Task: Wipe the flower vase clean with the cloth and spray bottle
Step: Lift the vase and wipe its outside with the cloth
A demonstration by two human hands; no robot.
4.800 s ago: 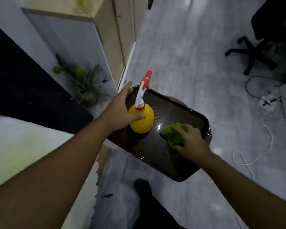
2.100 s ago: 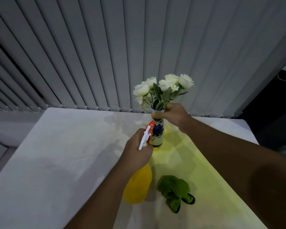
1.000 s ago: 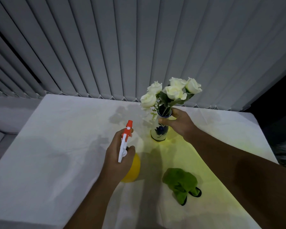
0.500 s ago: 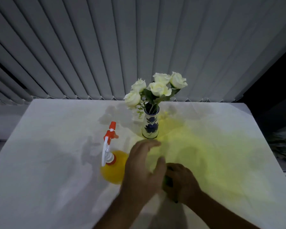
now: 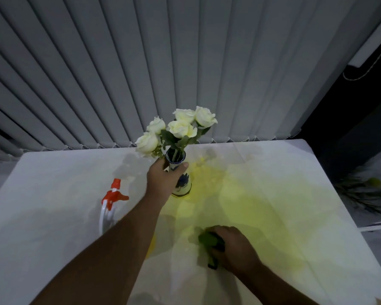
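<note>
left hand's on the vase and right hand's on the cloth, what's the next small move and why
Probably lift the green cloth with the right hand up to the vase. The left hand grips the vase neck to steady it, and the spray bottle stands released on the table.

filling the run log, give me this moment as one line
left hand: grips vase neck | right hand: on cloth on table | spray bottle: standing free, left of vase | wipe: not begun

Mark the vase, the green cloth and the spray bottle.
vase (image 5: 183, 183): head view, on its painted body beside the left hand (image 5: 163, 180).
green cloth (image 5: 207, 238): head view, on the fold showing under the right hand (image 5: 235, 249).
spray bottle (image 5: 114, 195): head view, on its orange trigger head.
</note>
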